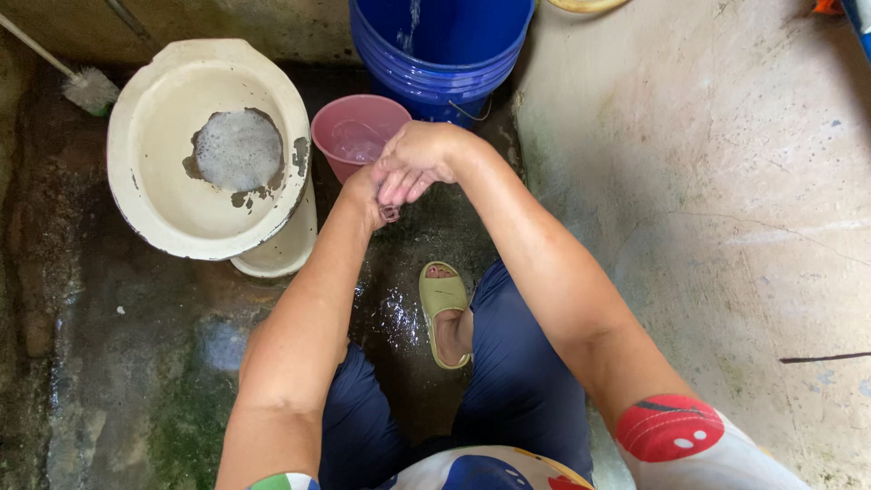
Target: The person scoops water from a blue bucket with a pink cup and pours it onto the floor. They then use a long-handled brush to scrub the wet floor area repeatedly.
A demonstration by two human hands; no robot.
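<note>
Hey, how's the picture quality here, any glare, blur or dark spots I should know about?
Head view: soft, even daylight with no hard shadows. The wet floor glints beside the sandal. The concrete at right looks pale and bright, the left corner darker. The clasped right hand and left hand are slightly soft. The cream basin and blue bucket look sharp but cropped.

Wet, stained concrete floor [708, 227]

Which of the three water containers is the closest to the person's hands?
The small pink bucket, just behind the joined hands. The big blue bucket stands farther back, and the cream basin with foamy water lies off to the side.
</note>
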